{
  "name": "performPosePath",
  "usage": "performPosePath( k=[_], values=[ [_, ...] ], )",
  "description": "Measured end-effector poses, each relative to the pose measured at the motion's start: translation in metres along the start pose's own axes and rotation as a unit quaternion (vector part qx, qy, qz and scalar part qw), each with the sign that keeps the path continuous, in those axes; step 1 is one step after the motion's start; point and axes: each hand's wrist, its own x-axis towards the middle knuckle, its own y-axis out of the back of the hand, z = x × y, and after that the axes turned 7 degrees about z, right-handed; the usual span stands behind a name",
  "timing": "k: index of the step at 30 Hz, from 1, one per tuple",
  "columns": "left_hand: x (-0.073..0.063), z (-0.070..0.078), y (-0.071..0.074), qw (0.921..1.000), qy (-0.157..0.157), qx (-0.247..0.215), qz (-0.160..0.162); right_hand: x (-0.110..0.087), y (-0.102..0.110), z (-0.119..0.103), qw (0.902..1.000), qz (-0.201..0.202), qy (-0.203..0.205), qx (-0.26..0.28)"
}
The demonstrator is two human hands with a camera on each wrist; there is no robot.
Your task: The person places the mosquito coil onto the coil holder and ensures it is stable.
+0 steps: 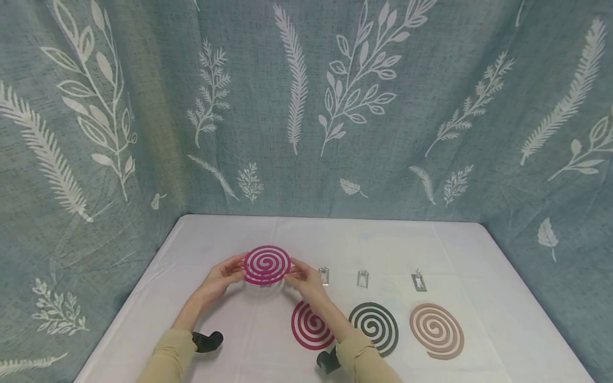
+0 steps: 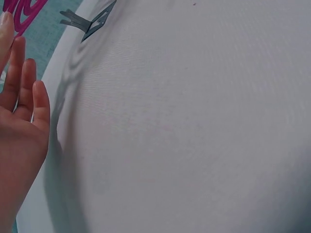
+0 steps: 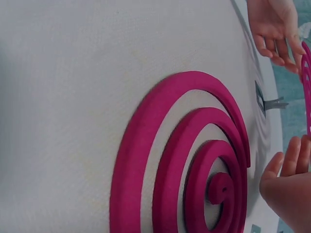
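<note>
A magenta mosquito coil (image 1: 266, 262) is held up off the table between my two hands, its spiral face showing in the head view. My left hand (image 1: 216, 280) pinches its left edge, thumb in front, with the other fingers fairly straight in the left wrist view. On the opposite edge my right hand (image 1: 308, 282) pinches it between thumb and fingers. Below the coil stands a small metal coil stand (image 2: 92, 25) with upright prongs, mostly hidden in the head view. Another magenta coil (image 3: 127, 194) lies flat on the table, partly behind my right forearm in the head view.
A dark green coil (image 1: 371, 325) and a tan coil (image 1: 435, 327) lie to the right. Behind them several metal stands (image 1: 420, 283) form a row on the white tablecloth (image 1: 383, 239). A patterned curtain (image 1: 306, 175) hangs behind the table. Black wrist devices (image 1: 208, 341) are on both forearms.
</note>
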Motion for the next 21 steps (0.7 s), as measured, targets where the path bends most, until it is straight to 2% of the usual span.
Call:
performPosePath(
  k=[3,5,14,21],
  values=[
    [0.001,-0.002,0.0,1.0,0.001,-0.001,0.0,-0.007,0.002,-0.01,1.0,-0.007,0.002,0.002],
    [0.001,-0.002,-0.001,1.0,0.002,-0.001,0.003,-0.007,0.002,-0.009,0.9999,-0.008,0.002,0.011],
    [0.0,-0.004,-0.004,0.9991,0.03,0.015,0.026,0.01,-0.003,0.022,0.9995,-0.007,-0.01,0.029],
    [0.0,-0.006,-0.002,0.9994,0.027,0.004,0.02,0.016,-0.004,0.031,0.999,-0.009,-0.03,0.033]
  ],
)
